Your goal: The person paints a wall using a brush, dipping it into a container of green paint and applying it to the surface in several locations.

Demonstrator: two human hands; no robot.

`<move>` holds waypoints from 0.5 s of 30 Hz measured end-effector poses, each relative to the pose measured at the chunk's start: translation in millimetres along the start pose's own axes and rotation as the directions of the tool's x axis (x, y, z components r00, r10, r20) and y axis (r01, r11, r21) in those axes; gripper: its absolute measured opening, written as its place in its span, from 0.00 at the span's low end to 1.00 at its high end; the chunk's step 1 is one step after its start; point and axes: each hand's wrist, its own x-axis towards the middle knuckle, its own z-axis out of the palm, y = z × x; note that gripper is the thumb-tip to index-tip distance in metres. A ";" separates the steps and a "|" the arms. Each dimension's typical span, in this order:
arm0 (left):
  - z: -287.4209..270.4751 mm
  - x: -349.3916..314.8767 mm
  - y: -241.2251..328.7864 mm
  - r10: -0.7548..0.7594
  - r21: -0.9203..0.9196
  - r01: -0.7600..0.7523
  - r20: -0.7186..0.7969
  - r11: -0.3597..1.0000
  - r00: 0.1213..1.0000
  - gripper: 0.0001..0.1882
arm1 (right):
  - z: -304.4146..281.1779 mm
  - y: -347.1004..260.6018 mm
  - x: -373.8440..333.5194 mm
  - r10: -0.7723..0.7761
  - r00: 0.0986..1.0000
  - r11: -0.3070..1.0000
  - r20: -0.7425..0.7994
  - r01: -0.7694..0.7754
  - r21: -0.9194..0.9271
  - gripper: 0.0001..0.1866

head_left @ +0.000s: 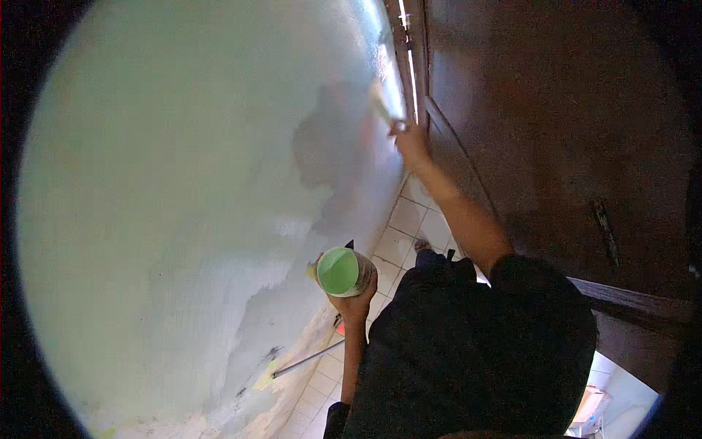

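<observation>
My left hand (355, 298) is wrapped round a container of light green paint (338, 271), its open top facing up. It is held in front of my body, close to the wall. My right arm is stretched out up the wall, and my right hand (409, 143) is closed round the handle of a paintbrush (380, 102). The brush is blurred and lies against or very near the bright strip of wall by the door frame; I cannot tell whether its bristles touch. The wall (183, 146) is pale green, with greyer patches lower down.
A brown wooden door (541, 146) stands close on my right, beside its frame. A thin pole (307, 360) slants against the wall's lower part. White floor tiles (395, 245) run along the wall's foot. A carton-like object (589, 404) sits at the lower right.
</observation>
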 end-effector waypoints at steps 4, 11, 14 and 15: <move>11.0 4.0 16.3 0.111 -0.059 -0.110 0.011 0.992 0.994 0.39 | -20.9 -10.1 122.0 -0.115 0.945 0.974 -0.305 0.168 0.151 0.12; -11.7 -8.4 7.2 0.046 -0.114 -0.049 -0.033 0.992 0.998 0.38 | 60.7 -7.2 -50.8 -0.249 0.967 0.969 0.058 0.248 0.012 0.16; -6.4 -6.2 -1.1 -0.013 -0.139 0.012 -0.003 0.990 1.000 0.39 | 25.4 -1.6 -136.3 -0.003 0.929 0.970 0.370 -0.088 0.229 0.07; -3.0 -3.6 -1.5 -0.006 -0.142 0.007 0.008 0.990 1.000 0.39 | 15.8 13.8 -123.9 -0.004 0.934 0.969 0.358 -0.085 0.232 0.07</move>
